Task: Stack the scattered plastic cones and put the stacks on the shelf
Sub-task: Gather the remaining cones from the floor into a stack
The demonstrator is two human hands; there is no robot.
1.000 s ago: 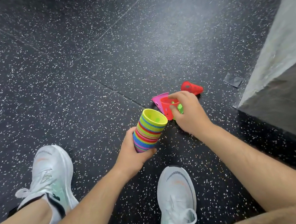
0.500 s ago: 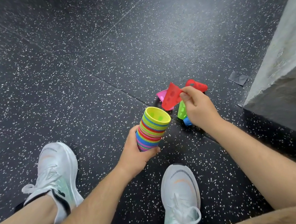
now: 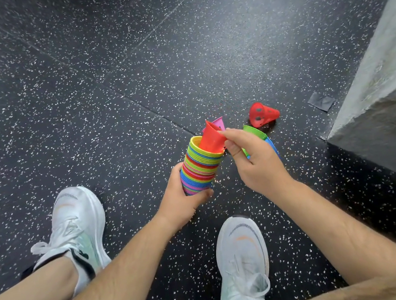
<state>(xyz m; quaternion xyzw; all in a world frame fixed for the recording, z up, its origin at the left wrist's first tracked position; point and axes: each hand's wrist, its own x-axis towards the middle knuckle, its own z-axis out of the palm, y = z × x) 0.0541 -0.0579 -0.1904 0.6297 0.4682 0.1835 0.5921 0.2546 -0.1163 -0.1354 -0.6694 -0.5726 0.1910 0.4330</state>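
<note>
From here I see the left hand [image 3: 179,202] gripping the base of a tilted rainbow stack of nested plastic cones [image 3: 201,167] above the speckled black floor [image 3: 106,99], the right hand [image 3: 253,161] pinching 1 red plastic cone [image 3: 211,137] at its yellow mouth.

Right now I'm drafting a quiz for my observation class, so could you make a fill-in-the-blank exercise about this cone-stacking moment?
1. The multicoloured stack sits in the grip of the ____ hand.
2. The right hand pinches a single ____ at the stack's open top.
3. The holed red cone beyond the hands lies on its ____ on the floor.
4. Both shoes are ____.
Missing words: left; cone; side; white.
</note>
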